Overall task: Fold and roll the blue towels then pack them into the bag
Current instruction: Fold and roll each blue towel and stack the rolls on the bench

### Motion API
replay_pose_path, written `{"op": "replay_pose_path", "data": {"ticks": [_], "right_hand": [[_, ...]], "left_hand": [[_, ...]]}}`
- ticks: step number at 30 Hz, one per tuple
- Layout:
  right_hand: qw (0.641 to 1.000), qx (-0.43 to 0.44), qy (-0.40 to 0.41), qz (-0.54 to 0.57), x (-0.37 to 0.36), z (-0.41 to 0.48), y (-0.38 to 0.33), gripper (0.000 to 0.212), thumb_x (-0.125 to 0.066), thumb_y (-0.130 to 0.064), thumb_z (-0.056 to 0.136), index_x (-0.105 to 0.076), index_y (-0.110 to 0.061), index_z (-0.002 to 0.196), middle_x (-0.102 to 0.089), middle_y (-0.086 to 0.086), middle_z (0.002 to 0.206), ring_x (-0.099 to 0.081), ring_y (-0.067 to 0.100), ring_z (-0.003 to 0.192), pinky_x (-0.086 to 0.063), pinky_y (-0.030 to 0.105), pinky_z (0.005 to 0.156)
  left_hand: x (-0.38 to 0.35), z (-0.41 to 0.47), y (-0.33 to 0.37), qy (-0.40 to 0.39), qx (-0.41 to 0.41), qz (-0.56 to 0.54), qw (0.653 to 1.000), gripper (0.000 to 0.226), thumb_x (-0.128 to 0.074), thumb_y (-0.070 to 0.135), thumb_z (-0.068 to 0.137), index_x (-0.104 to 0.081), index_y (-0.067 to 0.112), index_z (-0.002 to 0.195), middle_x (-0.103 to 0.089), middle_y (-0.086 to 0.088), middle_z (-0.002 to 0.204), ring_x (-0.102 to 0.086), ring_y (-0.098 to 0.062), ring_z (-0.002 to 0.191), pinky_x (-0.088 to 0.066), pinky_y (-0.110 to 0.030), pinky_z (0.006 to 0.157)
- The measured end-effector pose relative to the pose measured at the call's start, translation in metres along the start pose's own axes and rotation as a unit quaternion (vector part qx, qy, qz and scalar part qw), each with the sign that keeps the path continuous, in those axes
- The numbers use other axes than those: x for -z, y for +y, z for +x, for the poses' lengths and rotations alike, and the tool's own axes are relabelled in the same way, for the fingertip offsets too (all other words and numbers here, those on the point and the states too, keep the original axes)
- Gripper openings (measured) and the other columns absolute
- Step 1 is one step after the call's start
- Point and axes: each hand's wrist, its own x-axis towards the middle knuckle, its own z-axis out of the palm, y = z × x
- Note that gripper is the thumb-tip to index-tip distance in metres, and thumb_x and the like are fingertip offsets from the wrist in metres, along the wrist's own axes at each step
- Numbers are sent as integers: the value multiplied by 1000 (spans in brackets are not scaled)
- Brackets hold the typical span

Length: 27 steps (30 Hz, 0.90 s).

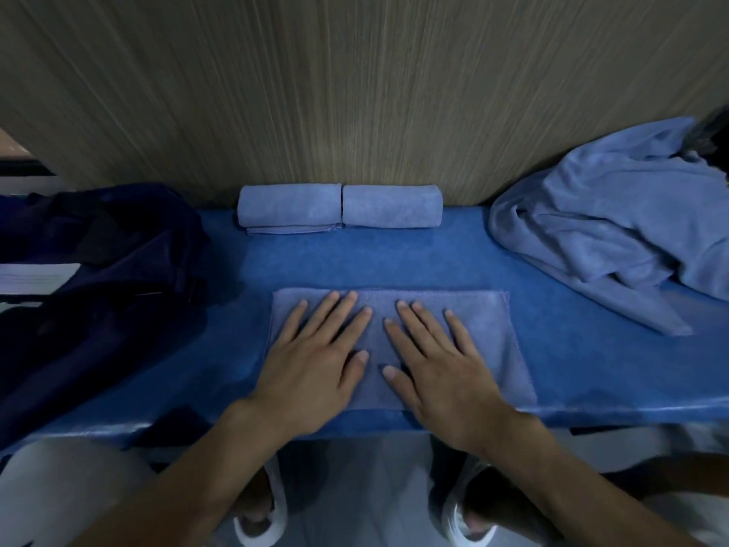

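A folded light-blue towel [489,341] lies flat near the front edge of the blue-covered table [394,262]. My left hand [315,361] and my right hand [438,365] press down on it side by side, palms flat and fingers straight and spread. Two rolled blue towels [290,209] [392,207] lie end to end against the back wall. A heap of loose blue towels [615,227] sits at the right end of the table. The dark navy bag [98,278] lies slumped at the left end.
A wood-grain wall [355,92] stands right behind the table. White paper [31,278] shows at the far left beside the bag. Below the table's front edge I see my feet in white shoes [469,527] on a grey floor.
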Motion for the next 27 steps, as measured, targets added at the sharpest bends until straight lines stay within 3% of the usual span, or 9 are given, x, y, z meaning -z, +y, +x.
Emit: {"op": "replay_pose_path", "data": {"ticks": [9, 14, 18, 22, 27], "right_hand": [[995, -89, -37, -12, 3, -12, 49, 70, -5, -59, 99, -37, -23, 150, -31, 5, 158, -31, 22, 144, -21, 50, 117], [984, -169, -36, -28, 5, -20, 67, 76, -3, -60, 97, -39, -17, 149, -30, 6, 157, -28, 23, 146, -19, 54, 117], [994, -104, -5, -39, 18, -6, 44, 70, -12, -56, 99, -39, -14, 148, -29, 11, 158, -22, 26, 148, -17, 57, 117], [1000, 3, -26, -3, 8, 4, 16, 64, -16, -55, 100, -34, -21, 151, -25, 6, 160, -22, 22, 148, -24, 56, 115], [997, -40, -58, -14, 6, -1, 44, 65, -6, -57, 99, -33, -28, 151, -26, -2, 159, -25, 17, 147, -17, 54, 116]], "left_hand": [[-5, -10, -34, -13, 50, -3, 999, 70, -6, 61, 93, -2, 29, 155, 6, 3, 164, 13, -13, 150, 2, -33, 123], [-3, -10, -31, -15, 51, 10, 999, 73, -6, 61, 94, -8, 23, 156, 0, -4, 165, 7, -18, 152, -7, -39, 124], [6, -3, -11, 17, 28, 26, 999, 70, -20, 55, 97, -25, 14, 154, -16, -12, 163, -11, -25, 151, -16, -49, 121], [-1, -1, 9, 13, -21, 8, 1000, 64, -24, 51, 98, -26, 20, 155, -18, -5, 163, -14, -22, 151, -17, -47, 120], [-5, -8, -17, -7, 18, 24, 1000, 64, -19, 61, 95, -21, 37, 155, -13, 0, 164, -8, -24, 152, -16, -51, 121]]}}
